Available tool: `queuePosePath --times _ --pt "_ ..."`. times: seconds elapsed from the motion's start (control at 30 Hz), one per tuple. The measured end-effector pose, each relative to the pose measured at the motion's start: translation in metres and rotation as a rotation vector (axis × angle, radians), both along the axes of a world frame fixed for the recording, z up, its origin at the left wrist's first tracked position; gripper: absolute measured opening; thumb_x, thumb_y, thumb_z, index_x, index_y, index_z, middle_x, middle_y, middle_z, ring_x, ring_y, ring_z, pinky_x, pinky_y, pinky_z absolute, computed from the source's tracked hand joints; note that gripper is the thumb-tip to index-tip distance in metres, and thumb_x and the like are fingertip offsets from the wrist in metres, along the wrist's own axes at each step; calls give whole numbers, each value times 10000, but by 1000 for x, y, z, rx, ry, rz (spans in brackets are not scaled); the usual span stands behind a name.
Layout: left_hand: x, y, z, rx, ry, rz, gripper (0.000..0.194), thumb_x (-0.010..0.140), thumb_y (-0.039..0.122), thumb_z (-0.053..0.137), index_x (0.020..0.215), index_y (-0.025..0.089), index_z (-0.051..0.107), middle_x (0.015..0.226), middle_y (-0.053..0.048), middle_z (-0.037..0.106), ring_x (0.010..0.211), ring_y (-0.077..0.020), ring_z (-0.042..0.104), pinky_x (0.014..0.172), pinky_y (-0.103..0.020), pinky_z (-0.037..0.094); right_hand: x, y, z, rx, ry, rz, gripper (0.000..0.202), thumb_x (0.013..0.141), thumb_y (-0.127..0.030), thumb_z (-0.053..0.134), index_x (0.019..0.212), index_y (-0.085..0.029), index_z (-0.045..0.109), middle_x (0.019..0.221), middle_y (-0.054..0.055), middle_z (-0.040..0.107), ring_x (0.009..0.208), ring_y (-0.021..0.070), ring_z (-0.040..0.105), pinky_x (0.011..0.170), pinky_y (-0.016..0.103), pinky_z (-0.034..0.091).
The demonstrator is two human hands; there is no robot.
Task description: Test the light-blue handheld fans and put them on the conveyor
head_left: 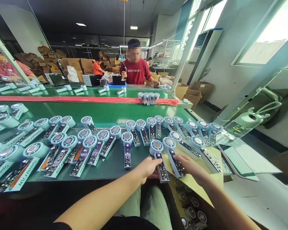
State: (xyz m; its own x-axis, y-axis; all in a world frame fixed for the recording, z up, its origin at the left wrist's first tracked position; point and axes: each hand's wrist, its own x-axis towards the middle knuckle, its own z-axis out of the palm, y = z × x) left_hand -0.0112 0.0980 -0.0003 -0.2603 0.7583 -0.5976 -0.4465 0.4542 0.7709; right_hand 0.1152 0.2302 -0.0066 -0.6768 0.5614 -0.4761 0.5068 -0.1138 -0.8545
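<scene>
The left hand [147, 167] lies at the near edge of the green belt [110, 115], fingers curled loosely and partly closed, its fingertips touching the lower end of a handheld fan [159, 158] whose round pale head points away from the person and whose dark handle runs back toward the belt's edge; whether the hand actually grips the handle or only rests against it cannot be told. The right hand [190, 166] sits just beside it, palm down and fingers gently bent, the fingertips on the handle of a second fan [174, 157] that lies alongside the first, the two nearly touching. Both fans rest partly on a sheet of brown cardboard [216, 153] that overhangs the belt's corner. Under the right forearm, an open box [192, 207] holds round grey parts packed in rows. Beyond the hands, many more fans of the same kind [86, 143] lie spread over the belt in loose rows, heads away and handles toward the near edge. A red strip [62, 99] runs across the far side, with a small cluster of fans [148, 97] standing on it. Behind that a person in a red shirt [136, 71] faces this way, and stacked cardboard cartons [74, 64] fill the background.
</scene>
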Motion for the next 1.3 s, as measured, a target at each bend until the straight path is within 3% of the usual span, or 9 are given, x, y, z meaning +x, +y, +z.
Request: queuePosePath --times 0.23,0.5,0.83,1.07,1.17,1.23,1.3 --pt "-2 21 -1 -23 78 -127 301 879 399 474 922 119 578 740 -8 619 610 -112 591 624 -295 511 -4 14 1 46 -56 61 258 797 -394 479 759 -161 582 725 33 596 626 143 539 486 220 383" --pt "-4 26 0 -62 153 -237 343 889 430 440 917 118 580 698 0 615 568 -104 586 588 -278 508 -6 26 0 137 -78 177 283 845 -376 457 706 -148 550 583 -22 474 498 97 446 453 217 354" --pt "-7 30 3 -115 238 -384 402 903 469 371 910 122 574 693 0 608 552 -100 573 570 -270 493 -8 28 -2 234 -108 263 320 895 -361 384 660 -166 482 532 -49 417 464 89 436 465 223 371" --pt "-17 38 1 -181 500 -545 433 881 505 388 839 120 582 591 11 591 478 -105 547 540 -280 477 -6 30 6 530 -137 229 280 788 -427 446 674 -201 566 510 -4 496 518 172 476 525 299 378" --pt "-15 22 11 -110 754 -494 460 833 548 423 734 136 602 505 -4 591 478 -149 564 552 -294 450 -2 18 9 714 -128 89 329 761 -457 469 939 -202 577 740 50 613 710 248 542 670 370 394" --pt "-11 -3 21 -20 936 -401 438 815 565 430 747 173 612 567 -10 637 561 -168 598 579 -276 435 -2 0 10 802 -74 -8 421 793 -488 416 1075 -193 519 944 90 608 872 269 538 770 384 388" --pt "-10 -35 30 42 1117 -282 360 837 528 423 793 223 609 699 15 669 664 -153 608 623 -248 424 -7 -25 11 798 11 -47 420 838 -503 348 1086 -203 505 988 87 600 864 236 551 767 340 409"
